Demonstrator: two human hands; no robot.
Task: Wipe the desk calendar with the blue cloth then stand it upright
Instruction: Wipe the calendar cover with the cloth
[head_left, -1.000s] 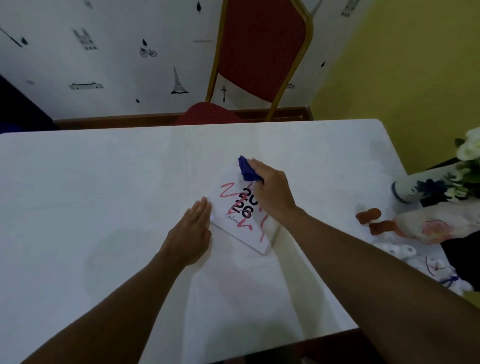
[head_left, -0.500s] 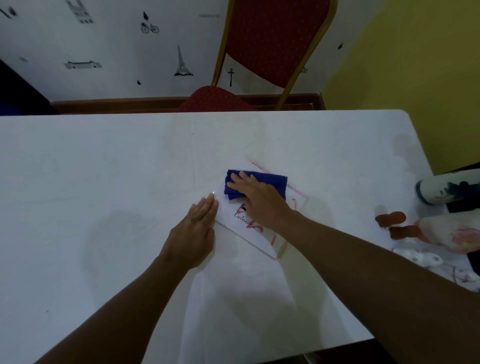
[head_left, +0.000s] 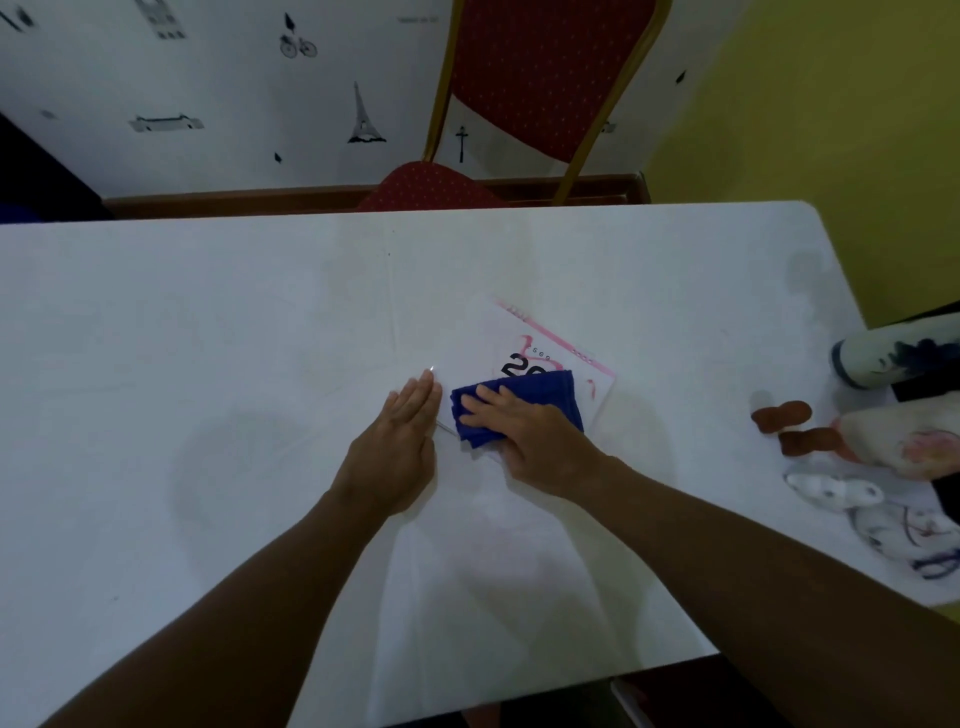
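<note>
White table (head_left: 208, 364) is being used as the work surface. Under the right hand (head_left: 524, 431), laid flat with fingers spread, the blue cloth (head_left: 540, 395) is being pressed onto the flat-lying desk calendar (head_left: 566, 358). Just beside it, the calendar's edge is being steadied by the left hand (head_left: 395, 447), held flat and grasping nothing.

A home room: patterned wallpaper (head_left: 234, 104), padded chair (head_left: 540, 78), vase (head_left: 883, 358).

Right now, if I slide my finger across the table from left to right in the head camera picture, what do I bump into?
left hand → blue cloth with the right hand pressing it on the desk calendar → brown pieces → vase lying down
</note>
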